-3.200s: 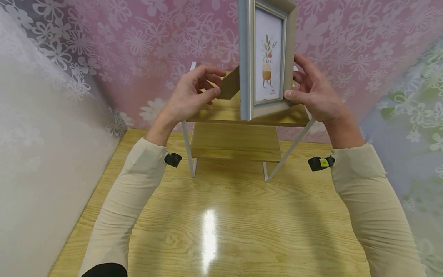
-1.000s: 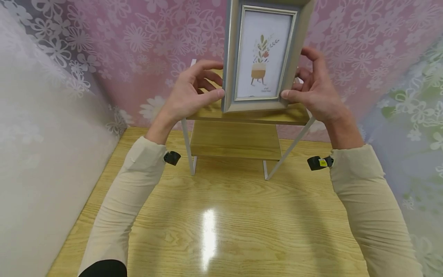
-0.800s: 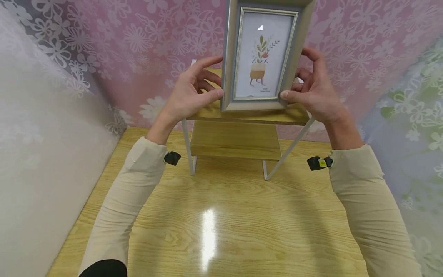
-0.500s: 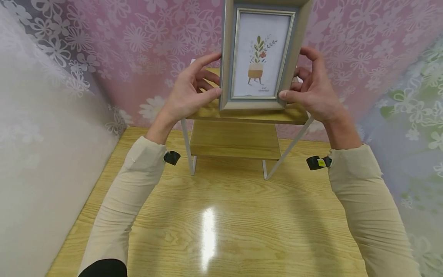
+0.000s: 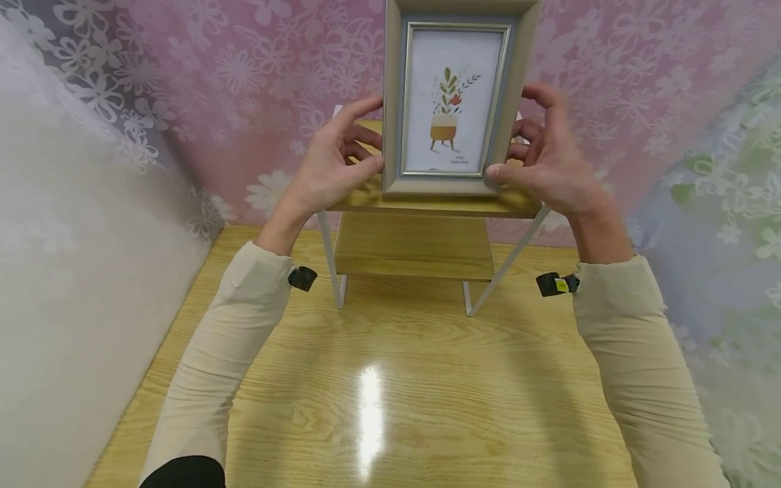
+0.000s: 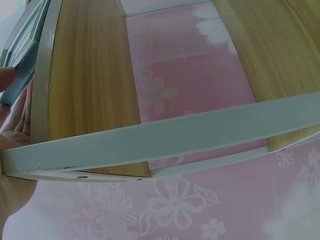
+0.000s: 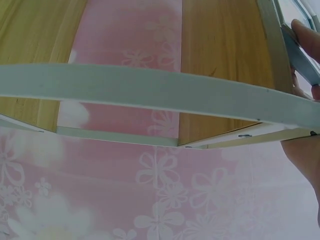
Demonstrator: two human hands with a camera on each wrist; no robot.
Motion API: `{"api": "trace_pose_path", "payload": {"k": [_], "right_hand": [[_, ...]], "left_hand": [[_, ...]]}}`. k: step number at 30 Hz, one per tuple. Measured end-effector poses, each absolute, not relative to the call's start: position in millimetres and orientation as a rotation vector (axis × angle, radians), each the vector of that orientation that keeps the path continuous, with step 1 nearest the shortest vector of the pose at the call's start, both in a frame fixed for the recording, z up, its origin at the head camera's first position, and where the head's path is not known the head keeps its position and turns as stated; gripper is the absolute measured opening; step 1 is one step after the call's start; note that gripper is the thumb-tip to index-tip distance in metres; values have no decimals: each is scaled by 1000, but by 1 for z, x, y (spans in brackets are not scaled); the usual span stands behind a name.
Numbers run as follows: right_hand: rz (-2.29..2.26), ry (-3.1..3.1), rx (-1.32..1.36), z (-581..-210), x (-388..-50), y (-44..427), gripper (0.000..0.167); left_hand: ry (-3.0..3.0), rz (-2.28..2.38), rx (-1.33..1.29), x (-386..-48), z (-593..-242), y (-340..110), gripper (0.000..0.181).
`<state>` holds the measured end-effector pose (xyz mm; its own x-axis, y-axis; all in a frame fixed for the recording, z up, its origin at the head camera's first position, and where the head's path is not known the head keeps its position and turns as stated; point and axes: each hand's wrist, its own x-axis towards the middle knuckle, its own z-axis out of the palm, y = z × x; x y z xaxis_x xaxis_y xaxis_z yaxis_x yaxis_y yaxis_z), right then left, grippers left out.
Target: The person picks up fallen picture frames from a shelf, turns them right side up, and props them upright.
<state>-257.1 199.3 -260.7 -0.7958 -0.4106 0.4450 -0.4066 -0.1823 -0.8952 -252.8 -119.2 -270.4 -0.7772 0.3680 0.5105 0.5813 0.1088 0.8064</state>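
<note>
A picture frame with a beige and blue-grey border, holding a potted-plant print, stands upright over the top of a small two-tier side table in the head view. My left hand holds its left edge, thumb low and index finger higher up. At the lower right, my right hand grips the other edge, with the thumb on the front border and the other fingers partly behind. Each wrist view catches only a corner of the picture frame, with fingers on it. The back of the frame is hidden.
The table has a wooden lower shelf and white metal legs. Behind it rises a pink flowered wall. Pale walls flank both sides, above a glossy wood-pattern floor.
The picture frame has turned from edge-on to nearly facing the camera and shifted left. The left hand has moved from the brown back stand to the frame's left edge; the right hand followed slightly left.
</note>
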Motion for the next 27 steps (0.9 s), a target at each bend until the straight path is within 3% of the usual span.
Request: {"api": "trace_pose_path", "payload": {"k": [6,15,27], "right_hand": [[-2141,2138,-977,-261,-256,195,97],[-2197,2084,-949,-263,-254,194,80],[-2233,2043,-952,-261,-255,186,78]], "left_hand": [[-2235,-1716,-910,-253,-269,-121,65],[-2250,-1704,-895,-251,-270,-123,66],[-2215,-1706,-856,-249,-267,-129,67]]}}
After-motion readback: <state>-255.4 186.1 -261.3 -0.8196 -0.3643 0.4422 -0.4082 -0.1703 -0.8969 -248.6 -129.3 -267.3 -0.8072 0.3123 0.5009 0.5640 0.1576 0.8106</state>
